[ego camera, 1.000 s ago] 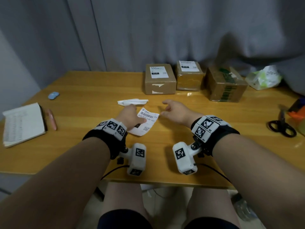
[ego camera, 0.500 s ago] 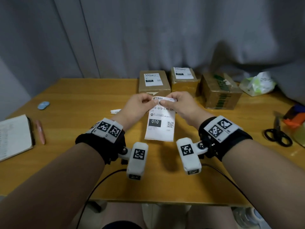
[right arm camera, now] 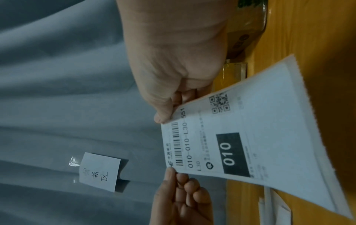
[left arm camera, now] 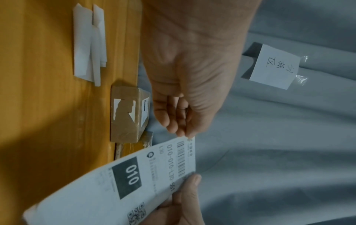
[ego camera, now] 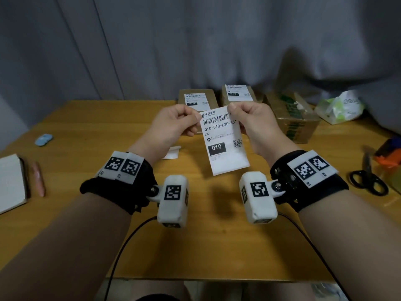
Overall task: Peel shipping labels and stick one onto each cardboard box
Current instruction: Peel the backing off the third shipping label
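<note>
- A grey curtain (ego camera: 195, 40) hangs behind the wooden worktop (ego camera: 86, 131); in the wrist views a small handwritten paper note (right arm camera: 99, 171) is taped to it.
- Three cardboard boxes stand in a row along the far edge of the worktop. The left box (ego camera: 213, 97) and the middle box (ego camera: 256, 94) each carry a white label on top; the right box (ego camera: 303, 129), with green printing and tape, shows no white label on top.
- The left hand (ego camera: 173, 124) and the right hand (ego camera: 253, 122) hold one shipping label (ego camera: 223, 144) in the air above the worktop, in front of the boxes.
- The label's long axis runs near upright, tilted a little, with the barcode end up and the blank end hanging towards the person. Its printed face, with "010" in a black block, is turned to the person.
- The left fingers (right arm camera: 170, 175) pinch the top left corner; the right thumb and fingers (right arm camera: 163, 112) are clamped on the top right corner.
- Peeled white backing strips (left arm camera: 88, 44) lie flat on the worktop below the left hand.
- Black scissors (ego camera: 366, 181) lie at the right edge, near an orange object (ego camera: 388, 157).
- A crumpled plastic bag (ego camera: 338, 107) sits beside the right box.
- A notebook (ego camera: 10, 181) and a pink pen (ego camera: 38, 179) lie at the left, with a small blue object (ego camera: 44, 139) further back.
</note>
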